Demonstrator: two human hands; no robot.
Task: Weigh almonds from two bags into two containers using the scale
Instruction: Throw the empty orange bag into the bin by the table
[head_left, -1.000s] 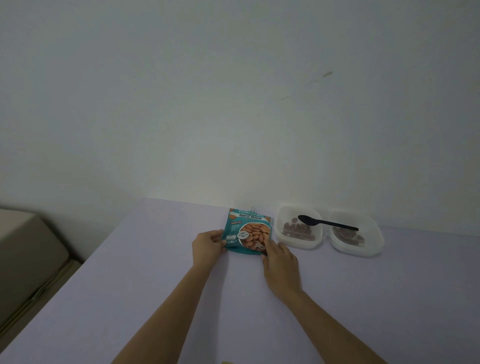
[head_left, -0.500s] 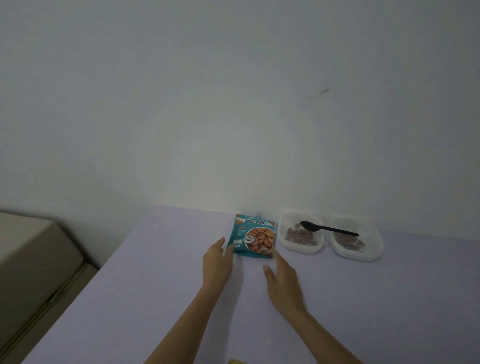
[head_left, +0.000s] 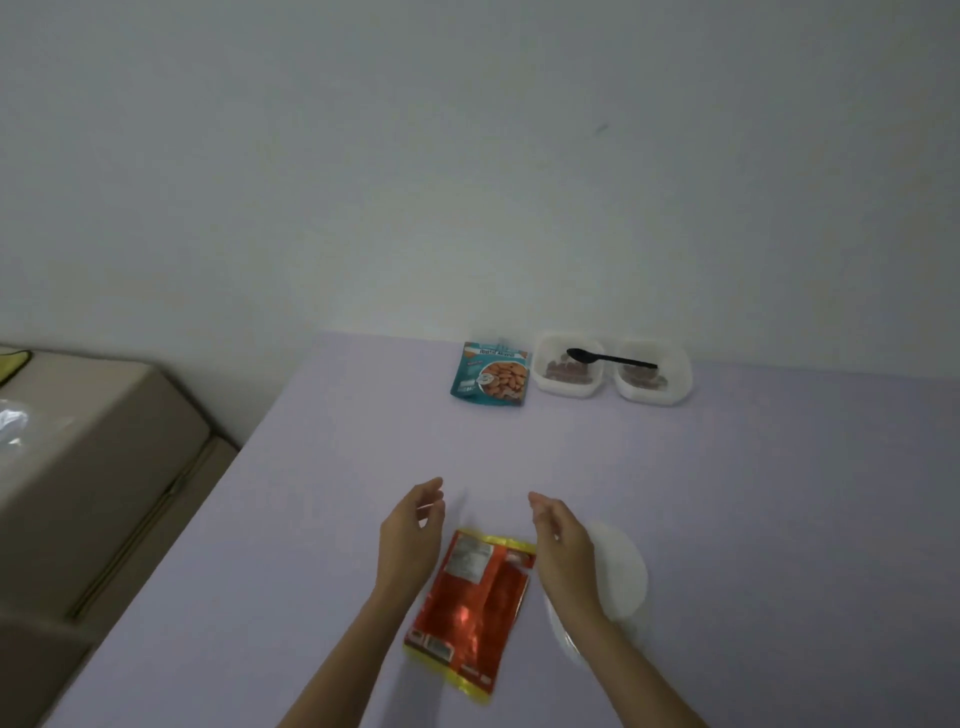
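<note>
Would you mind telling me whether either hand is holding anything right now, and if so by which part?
Nothing is held. The left hand and right hand are open, either side of the red bag lying on the table.

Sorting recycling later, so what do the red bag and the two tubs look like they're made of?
Red bag: glossy foil-like film, judging by its bright creased glare. Two tubs: translucent whitish plastic, probably; dark contents show faintly through the walls.
</note>
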